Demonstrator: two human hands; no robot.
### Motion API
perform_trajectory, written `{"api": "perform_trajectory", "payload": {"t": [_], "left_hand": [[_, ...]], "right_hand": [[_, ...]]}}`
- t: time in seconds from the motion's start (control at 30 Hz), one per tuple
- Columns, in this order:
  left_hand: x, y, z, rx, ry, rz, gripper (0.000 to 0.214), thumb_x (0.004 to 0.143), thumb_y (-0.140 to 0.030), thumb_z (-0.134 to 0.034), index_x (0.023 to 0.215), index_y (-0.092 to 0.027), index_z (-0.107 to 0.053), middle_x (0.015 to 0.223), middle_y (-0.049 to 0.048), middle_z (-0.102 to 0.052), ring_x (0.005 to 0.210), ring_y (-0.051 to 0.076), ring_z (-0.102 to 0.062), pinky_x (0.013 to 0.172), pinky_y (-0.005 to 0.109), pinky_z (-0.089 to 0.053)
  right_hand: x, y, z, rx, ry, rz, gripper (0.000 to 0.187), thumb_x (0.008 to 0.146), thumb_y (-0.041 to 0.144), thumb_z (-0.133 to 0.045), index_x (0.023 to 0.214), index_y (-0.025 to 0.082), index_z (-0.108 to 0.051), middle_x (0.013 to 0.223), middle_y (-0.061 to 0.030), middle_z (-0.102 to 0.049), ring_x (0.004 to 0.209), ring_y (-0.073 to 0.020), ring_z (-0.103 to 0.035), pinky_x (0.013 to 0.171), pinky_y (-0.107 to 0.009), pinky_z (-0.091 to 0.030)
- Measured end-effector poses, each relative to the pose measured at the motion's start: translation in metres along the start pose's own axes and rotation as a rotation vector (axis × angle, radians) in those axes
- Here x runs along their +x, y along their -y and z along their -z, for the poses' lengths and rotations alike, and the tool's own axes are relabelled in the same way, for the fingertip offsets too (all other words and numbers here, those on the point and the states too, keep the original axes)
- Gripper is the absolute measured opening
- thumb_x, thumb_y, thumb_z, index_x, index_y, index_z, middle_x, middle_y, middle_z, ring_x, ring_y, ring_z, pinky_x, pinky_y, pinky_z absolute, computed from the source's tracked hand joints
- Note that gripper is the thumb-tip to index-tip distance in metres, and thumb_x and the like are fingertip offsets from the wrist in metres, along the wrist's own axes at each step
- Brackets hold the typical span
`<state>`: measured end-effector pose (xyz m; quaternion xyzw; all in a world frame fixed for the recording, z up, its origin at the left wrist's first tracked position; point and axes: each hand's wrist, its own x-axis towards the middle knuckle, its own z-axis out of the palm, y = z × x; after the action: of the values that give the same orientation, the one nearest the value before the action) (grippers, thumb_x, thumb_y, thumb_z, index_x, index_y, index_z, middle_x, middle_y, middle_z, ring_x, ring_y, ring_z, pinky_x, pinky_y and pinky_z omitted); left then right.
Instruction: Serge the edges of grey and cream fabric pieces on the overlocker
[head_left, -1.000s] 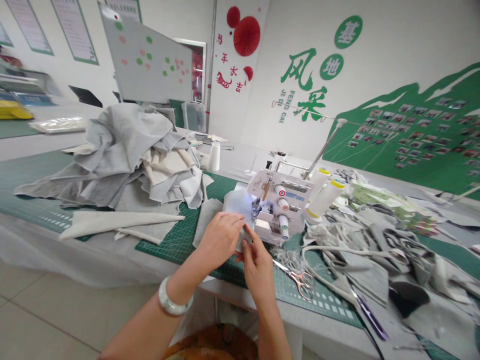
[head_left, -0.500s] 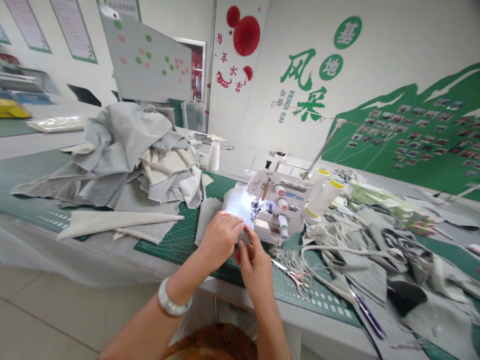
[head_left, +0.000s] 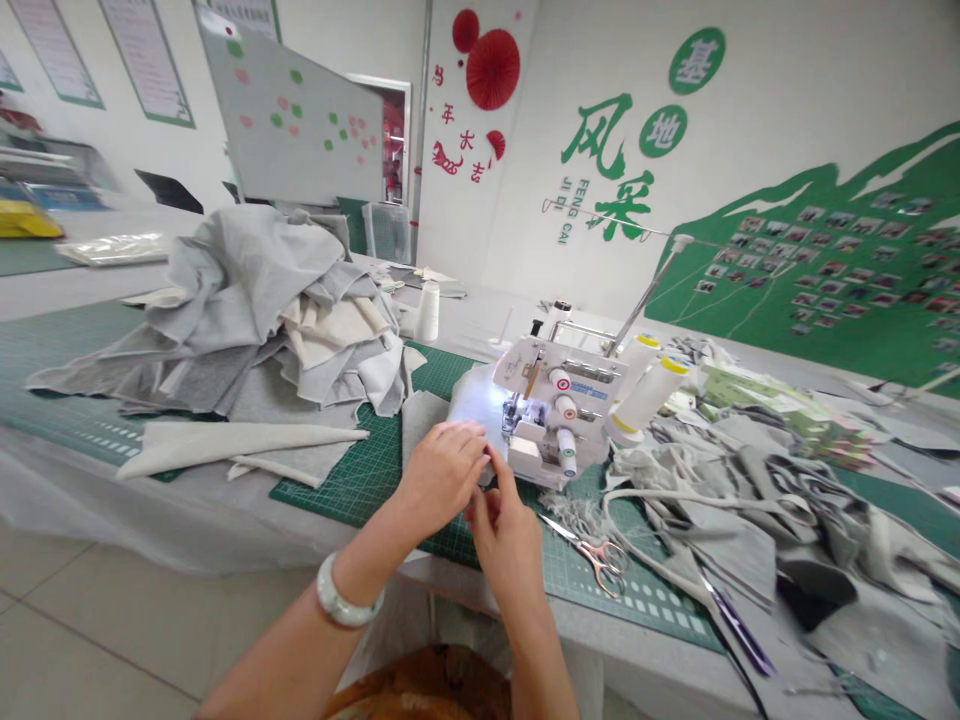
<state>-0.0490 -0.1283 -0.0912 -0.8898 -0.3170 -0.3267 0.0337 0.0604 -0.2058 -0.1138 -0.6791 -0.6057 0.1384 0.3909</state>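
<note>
Drawn slightly back from the machine since the earlier frame, the right hand (head_left: 506, 545) is seen a little lower and further left, while the left hand (head_left: 442, 478) is kept almost where it was. Well to the left of the hands, a heaped pile of grey and cream fabric pieces (head_left: 247, 320) is laid on a green cutting mat (head_left: 352, 490). A long pale fabric strip (head_left: 232, 440) is stretched in front of the pile, and a white thread cone (head_left: 427, 314) is stood beyond it. A white bangle (head_left: 342, 600) is worn on the left wrist. The left hand is held with its fingers together and slightly curled, at the edge of a pale fabric piece (head_left: 474, 400) that is lying under the presser foot (head_left: 512, 412) of a white overlocker (head_left: 559, 400), just ahead of the hands. The right hand's fingers are bent and raised beside the left fingertips; whether anything is gripped by either hand cannot be told. Just right of the right hand, pink-handled scissors (head_left: 604, 565) are laid on the mat beside thread scraps (head_left: 562, 515), and crumpled grey fabric (head_left: 720, 530) is spread further right
</note>
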Motion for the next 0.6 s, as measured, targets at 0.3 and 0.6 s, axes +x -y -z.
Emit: {"api": "perform_trajectory", "payload": {"t": [0.3, 0.6], "left_hand": [[0.0032, 0.0029, -0.0037, -0.020, 0.013, 0.030, 0.030, 0.093, -0.016, -0.037, 0.116, -0.012, -0.057, 0.124, 0.0107, -0.061, 0.119, 0.022, -0.052, 0.106, 0.043, -0.036], [0.0099, 0.0089, -0.0083, -0.100, 0.026, 0.106, 0.035, 0.087, -0.008, -0.036, 0.114, -0.015, -0.058, 0.128, 0.0080, -0.059, 0.124, 0.019, -0.050, 0.108, 0.043, -0.033]], "right_hand": [[0.0016, 0.0026, -0.0002, -0.156, -0.018, 0.004, 0.051, 0.091, 0.027, -0.042, 0.141, 0.017, -0.039, 0.068, -0.0027, -0.070, 0.053, -0.0153, -0.064, 0.053, -0.020, -0.042], [0.0051, 0.0022, -0.0034, -0.174, 0.029, -0.023, 0.053, 0.091, 0.023, -0.042, 0.143, 0.018, -0.034, 0.071, -0.0036, -0.071, 0.057, -0.0178, -0.066, 0.054, -0.022, -0.041]]}}
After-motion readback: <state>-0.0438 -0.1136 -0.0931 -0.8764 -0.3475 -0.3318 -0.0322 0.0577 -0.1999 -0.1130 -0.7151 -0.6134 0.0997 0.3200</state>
